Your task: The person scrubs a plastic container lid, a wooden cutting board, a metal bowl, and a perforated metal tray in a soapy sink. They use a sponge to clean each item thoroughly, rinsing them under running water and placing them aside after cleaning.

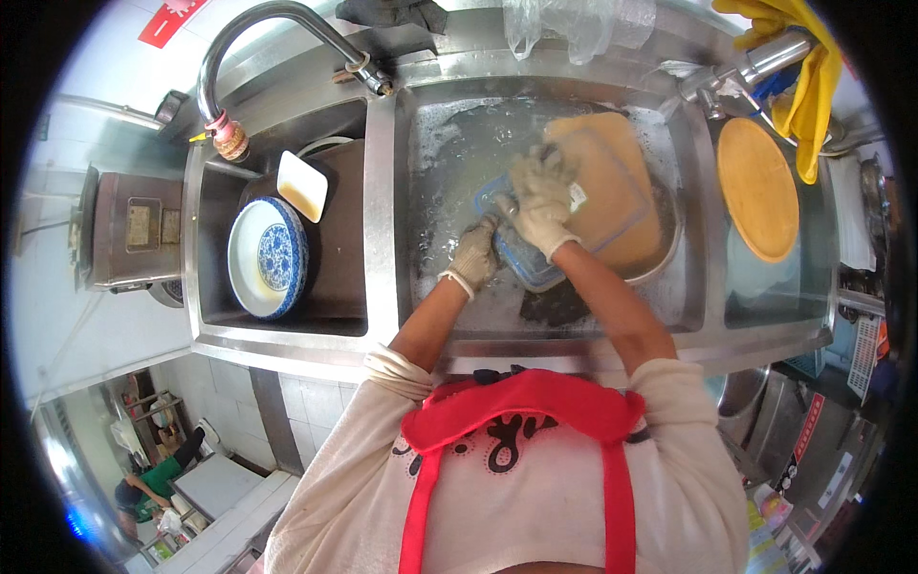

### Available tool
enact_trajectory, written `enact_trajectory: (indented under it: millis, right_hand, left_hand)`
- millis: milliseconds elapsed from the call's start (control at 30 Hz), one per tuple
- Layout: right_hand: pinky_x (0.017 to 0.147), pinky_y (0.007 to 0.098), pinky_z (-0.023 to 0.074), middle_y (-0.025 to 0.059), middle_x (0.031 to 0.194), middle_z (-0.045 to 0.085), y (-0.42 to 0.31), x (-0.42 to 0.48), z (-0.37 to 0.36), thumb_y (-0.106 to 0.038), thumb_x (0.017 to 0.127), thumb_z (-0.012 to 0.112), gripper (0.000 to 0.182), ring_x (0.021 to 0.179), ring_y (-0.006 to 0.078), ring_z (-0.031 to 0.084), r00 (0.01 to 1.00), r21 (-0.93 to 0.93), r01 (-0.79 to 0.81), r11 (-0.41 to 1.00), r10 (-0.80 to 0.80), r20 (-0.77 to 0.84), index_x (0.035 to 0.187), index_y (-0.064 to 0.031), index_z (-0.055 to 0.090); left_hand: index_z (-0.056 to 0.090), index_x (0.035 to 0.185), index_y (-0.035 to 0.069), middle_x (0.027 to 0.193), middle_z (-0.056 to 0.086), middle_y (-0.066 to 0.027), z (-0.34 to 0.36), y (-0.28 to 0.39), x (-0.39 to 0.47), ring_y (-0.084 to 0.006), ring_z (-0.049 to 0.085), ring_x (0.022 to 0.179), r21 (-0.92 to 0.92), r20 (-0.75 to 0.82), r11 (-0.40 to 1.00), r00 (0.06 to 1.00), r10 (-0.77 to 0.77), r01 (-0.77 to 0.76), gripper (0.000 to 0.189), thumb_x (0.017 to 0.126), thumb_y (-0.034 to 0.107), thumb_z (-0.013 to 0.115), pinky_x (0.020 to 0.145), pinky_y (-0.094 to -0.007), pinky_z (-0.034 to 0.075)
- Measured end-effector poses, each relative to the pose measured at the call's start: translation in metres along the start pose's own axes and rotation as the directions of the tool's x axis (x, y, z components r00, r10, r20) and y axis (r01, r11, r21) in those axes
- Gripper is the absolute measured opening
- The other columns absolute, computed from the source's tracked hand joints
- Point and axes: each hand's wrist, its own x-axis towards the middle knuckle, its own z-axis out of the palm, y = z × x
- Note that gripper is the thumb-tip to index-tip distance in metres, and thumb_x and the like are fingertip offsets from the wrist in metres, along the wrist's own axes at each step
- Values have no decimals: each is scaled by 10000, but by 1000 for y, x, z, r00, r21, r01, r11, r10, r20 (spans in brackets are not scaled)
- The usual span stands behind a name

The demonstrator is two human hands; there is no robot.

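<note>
Both hands wear knit gloves and are in the middle basin, which holds cloudy, sudsy water. My left hand (475, 260) grips the left edge of a clear plastic container with a blue rim (531, 267). My right hand (541, 208) lies spread over the container, partly underwater; whether it holds anything beneath the fingers, I cannot tell. Right beside it, an orange-brown board or tray (617, 158) lies in the water, overlapping a clear, blue-edged rectangular lid (606, 183). Under these shows the rim of a round metal bowl (670, 244). Near the front wall is a dark mesh-like piece (556, 305).
A blue-and-white bowl (269, 258) and a small white dish (303, 186) sit in the left basin, beneath a curved faucet (287, 11). An orange oval board or lid (759, 190) stands in the right basin. Yellow gloves (810, 107) hang behind it. Another person (154, 488) is far off, lower left.
</note>
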Motion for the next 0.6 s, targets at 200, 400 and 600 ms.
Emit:
enact_trajectory:
  millis: [200,400,600]
  right_hand:
    - [1100,438,213,94,1431,351,29,10,-2,-477,885,475,526,1350,293,267,957,318,248,915,-281,63,1372,-309,371]
    - [1090,461,246,137,1422,346,100,21,29,-393,862,554,632,1342,324,275,968,27,-239,971,240,-73,1396,-148,321]
    - [1079,502,234,170,1422,329,51,-41,-33,-375,826,584,662,1331,404,254,999,158,-28,987,30,-12,1382,-101,352]
  left_hand:
    - [530,1102,13,1069,582,-85,-50,-22,45,-174,574,948,154,124,955,964,236,-253,215,934,133,473,837,-302,492]
    - [550,1070,-1,1032,600,-94,-23,-9,14,-189,590,890,-81,-20,983,987,161,-162,219,894,128,532,785,-306,513]
    - [514,953,40,906,591,-88,-26,-7,18,-201,601,768,-206,-106,952,972,210,-228,142,846,71,601,692,-330,549]
